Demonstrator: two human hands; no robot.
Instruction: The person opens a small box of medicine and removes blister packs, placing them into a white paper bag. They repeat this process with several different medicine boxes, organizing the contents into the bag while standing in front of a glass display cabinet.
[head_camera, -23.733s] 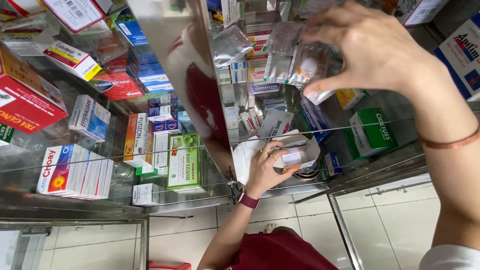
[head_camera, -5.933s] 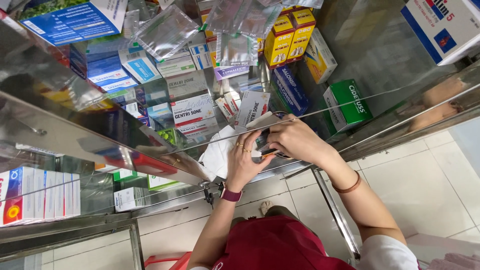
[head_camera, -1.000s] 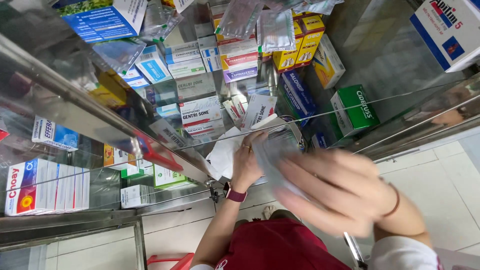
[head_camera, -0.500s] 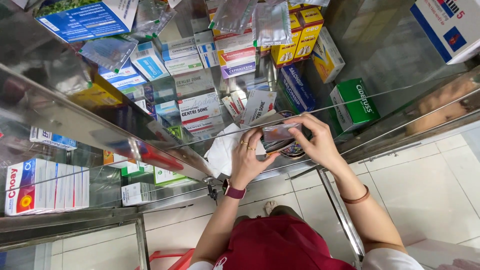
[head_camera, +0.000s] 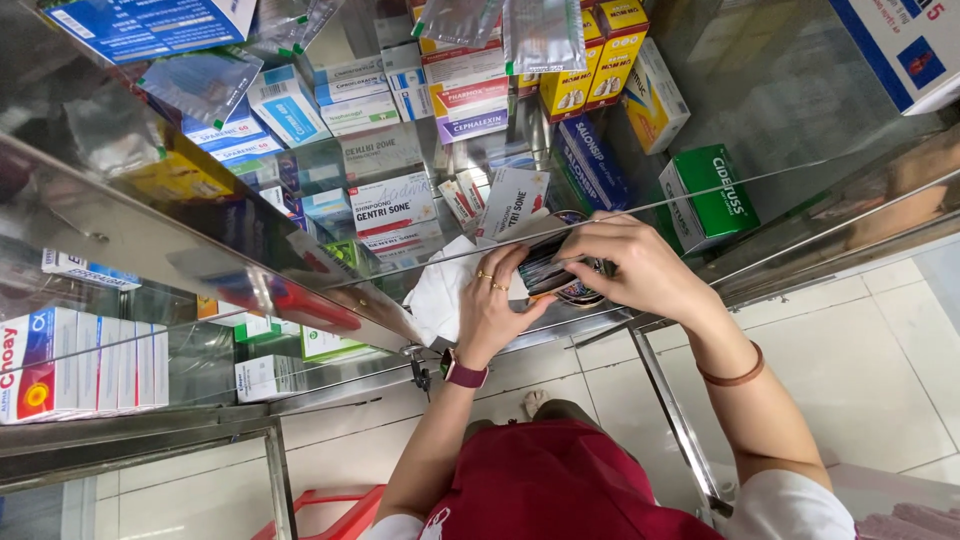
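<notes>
Left hand and right hand clamp a dark blister strip between their fingers above the glass counter.

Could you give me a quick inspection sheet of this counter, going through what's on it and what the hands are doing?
Surface: glass counter over shelves.
Things in hand: a dark packet, held over a round tin.
Clutter: green box, yellow boxes, white boxes, clear bags, white paper.
Hands: left hand and right hand both grip the packet.
Cables: nothing seen.
Surroundings: tiled floor, red stool.
</notes>
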